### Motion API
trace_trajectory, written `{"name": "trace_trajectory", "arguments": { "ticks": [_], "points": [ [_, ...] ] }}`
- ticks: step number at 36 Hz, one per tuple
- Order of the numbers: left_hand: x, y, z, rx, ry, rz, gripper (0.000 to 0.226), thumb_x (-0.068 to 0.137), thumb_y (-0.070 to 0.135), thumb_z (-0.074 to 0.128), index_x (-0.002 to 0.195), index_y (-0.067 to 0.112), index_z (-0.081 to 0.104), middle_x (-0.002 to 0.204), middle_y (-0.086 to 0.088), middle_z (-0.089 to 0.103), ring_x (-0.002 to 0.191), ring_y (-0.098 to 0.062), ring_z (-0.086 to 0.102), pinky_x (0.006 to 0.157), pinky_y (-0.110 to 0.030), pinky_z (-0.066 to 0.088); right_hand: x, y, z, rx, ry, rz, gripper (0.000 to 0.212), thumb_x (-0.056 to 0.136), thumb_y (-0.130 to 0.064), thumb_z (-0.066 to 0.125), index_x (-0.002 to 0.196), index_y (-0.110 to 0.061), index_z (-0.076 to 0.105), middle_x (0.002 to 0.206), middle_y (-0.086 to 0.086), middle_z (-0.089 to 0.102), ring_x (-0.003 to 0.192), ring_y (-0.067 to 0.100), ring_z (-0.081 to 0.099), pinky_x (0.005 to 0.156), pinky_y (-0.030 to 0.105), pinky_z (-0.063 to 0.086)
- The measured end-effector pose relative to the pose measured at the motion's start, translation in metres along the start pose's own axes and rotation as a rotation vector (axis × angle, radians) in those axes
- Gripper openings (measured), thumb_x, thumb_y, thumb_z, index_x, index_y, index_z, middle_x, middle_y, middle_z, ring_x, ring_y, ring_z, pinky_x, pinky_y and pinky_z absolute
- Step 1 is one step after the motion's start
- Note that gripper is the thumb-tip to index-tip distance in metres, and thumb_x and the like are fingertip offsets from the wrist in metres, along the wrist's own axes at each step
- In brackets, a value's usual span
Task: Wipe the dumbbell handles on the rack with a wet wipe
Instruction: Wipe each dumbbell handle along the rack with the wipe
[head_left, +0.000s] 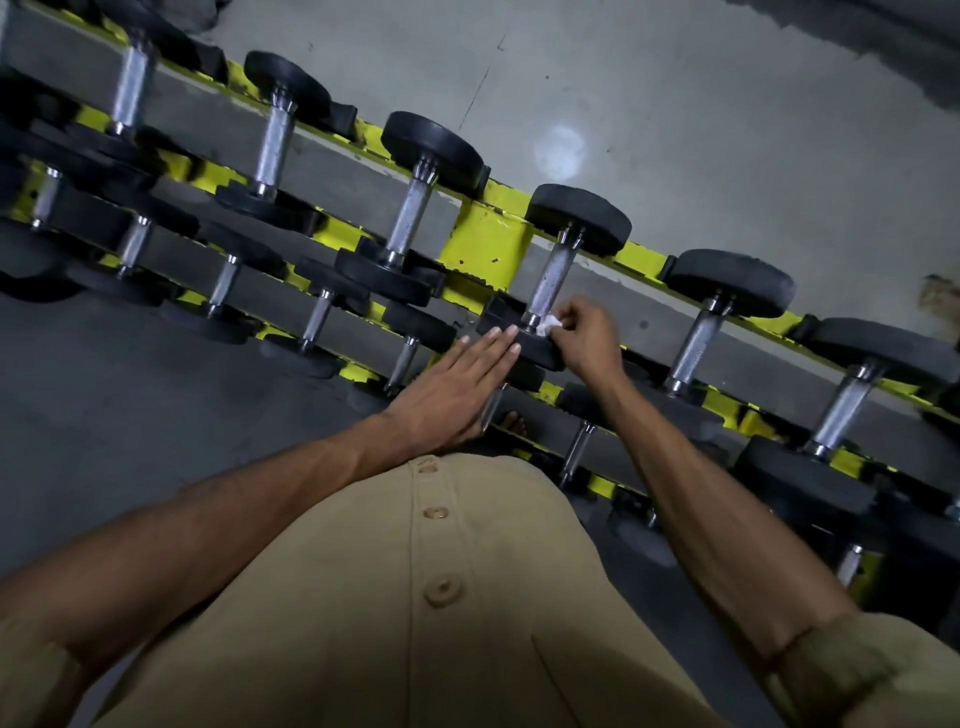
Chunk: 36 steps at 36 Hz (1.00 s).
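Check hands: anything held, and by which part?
Right hand pinches a crumpled white wet wipe in its fingers, by its bunched end. Left hand lies flat, holding nothing.

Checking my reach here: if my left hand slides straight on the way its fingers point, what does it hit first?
Most likely the near black weight plate of the dumbbell that your right hand is wiping; the left hand lies flat with its fingertips already at that plate's edge. Depth is unclear.

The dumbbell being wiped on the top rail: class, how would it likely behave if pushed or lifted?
The dumbbell probably feels heavy for its size, given its thick black end discs. Those round discs suggest it could roll if nudged, which may be why the left hand lies flat against the near disc. The knurled metal handle likely grips well against the wipe pinched by the right hand.
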<state>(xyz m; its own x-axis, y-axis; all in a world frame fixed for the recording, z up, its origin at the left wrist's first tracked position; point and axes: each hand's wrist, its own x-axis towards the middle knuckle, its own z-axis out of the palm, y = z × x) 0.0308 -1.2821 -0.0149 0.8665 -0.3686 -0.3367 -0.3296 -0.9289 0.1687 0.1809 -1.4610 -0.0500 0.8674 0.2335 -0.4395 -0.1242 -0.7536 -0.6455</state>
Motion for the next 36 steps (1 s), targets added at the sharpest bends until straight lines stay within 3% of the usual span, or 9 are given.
{"name": "trace_trajectory", "arguments": {
  "ticks": [3,5,10,19,23,27,30,33,36],
  "points": [
    [-0.001,0.001,0.0,-0.013,-0.006,-0.011,0.084,0.094,0.034,0.023,0.164,0.0,-0.006,0.172,-0.02,-0.018,0.161,-0.033,-0.011,0.13,-0.05,0.013,0.013,0.002,0.007,0.228,-0.16,0.159,0.024,0.09,0.002,0.052,0.089,-0.016,0.069,0.091,0.009,0.074,0.086,0.028,0.07,0.073,0.038,0.057],
    [-0.001,0.003,0.0,-0.004,-0.006,-0.018,0.085,0.095,0.036,0.027,0.164,0.0,-0.008,0.171,-0.021,-0.019,0.161,-0.033,-0.011,0.13,-0.05,0.013,0.018,-0.003,0.002,0.346,-0.223,0.226,0.028,0.09,0.007,0.05,0.093,-0.012,0.069,0.086,0.005,0.072,0.075,0.019,0.066,0.063,0.025,0.055],
    [0.001,0.009,0.004,0.009,0.009,-0.024,0.095,0.097,0.038,0.047,0.163,-0.002,-0.008,0.171,-0.022,-0.019,0.16,-0.035,-0.012,0.13,-0.05,0.015,0.029,-0.011,-0.015,0.363,-0.393,0.27,0.035,0.088,0.018,0.048,0.114,0.007,0.067,0.092,0.015,0.069,0.072,0.017,0.062,0.064,0.024,0.054],
    [0.004,0.017,0.002,0.015,0.055,-0.05,0.103,0.094,0.04,0.059,0.165,0.001,-0.006,0.17,-0.025,-0.019,0.16,-0.037,-0.009,0.131,-0.05,0.013,0.018,0.008,-0.003,0.423,-0.146,0.257,0.012,0.085,0.002,0.072,0.083,-0.01,0.068,0.078,0.006,0.068,0.072,0.017,0.061,0.07,0.031,0.05],
    [0.015,0.021,0.001,-0.004,0.07,-0.045,0.103,0.094,0.038,0.058,0.164,0.0,-0.006,0.17,-0.026,-0.018,0.16,-0.038,-0.01,0.13,-0.051,0.014,0.006,0.0,0.001,0.274,0.027,-0.094,0.01,0.083,-0.014,0.075,0.088,-0.02,0.068,0.08,-0.002,0.07,0.075,0.015,0.065,0.07,0.03,0.052],
    [0.017,0.023,0.003,0.002,0.06,-0.045,0.099,0.096,0.037,0.052,0.164,0.0,-0.01,0.17,-0.026,-0.02,0.16,-0.039,-0.013,0.13,-0.051,0.013,0.023,-0.014,-0.008,-0.39,0.171,-0.677,0.006,0.09,-0.015,0.064,0.096,-0.014,0.063,0.092,0.004,0.064,0.088,0.023,0.053,0.064,0.034,0.041],
    [0.016,0.022,0.004,0.004,0.067,-0.041,0.098,0.097,0.037,0.052,0.164,0.0,-0.009,0.17,-0.026,-0.019,0.16,-0.039,-0.013,0.13,-0.052,0.013,0.043,-0.015,-0.024,-0.696,0.254,-0.808,0.019,0.087,-0.006,0.056,0.105,-0.008,0.061,0.102,0.013,0.065,0.096,0.031,0.055,0.073,0.04,0.045],
    [0.016,0.022,0.005,0.0,0.084,-0.05,0.099,0.096,0.036,0.054,0.164,0.0,-0.008,0.17,-0.025,-0.019,0.16,-0.038,-0.012,0.13,-0.052,0.014,0.05,-0.008,-0.028,-0.81,0.046,-0.998,0.028,0.091,-0.006,0.055,0.118,-0.006,0.062,0.117,0.015,0.066,0.115,0.033,0.056,0.104,0.044,0.044],
    [0.016,0.02,0.007,0.006,0.083,-0.043,0.101,0.094,0.036,0.057,0.165,0.001,-0.006,0.171,-0.025,-0.017,0.16,-0.038,-0.012,0.129,-0.052,0.015,0.04,-0.004,-0.025,-0.908,-0.269,-1.162,0.03,0.095,-0.01,0.053,0.124,-0.008,0.063,0.126,0.01,0.066,0.125,0.028,0.056,0.125,0.042,0.02]
  ]
}}
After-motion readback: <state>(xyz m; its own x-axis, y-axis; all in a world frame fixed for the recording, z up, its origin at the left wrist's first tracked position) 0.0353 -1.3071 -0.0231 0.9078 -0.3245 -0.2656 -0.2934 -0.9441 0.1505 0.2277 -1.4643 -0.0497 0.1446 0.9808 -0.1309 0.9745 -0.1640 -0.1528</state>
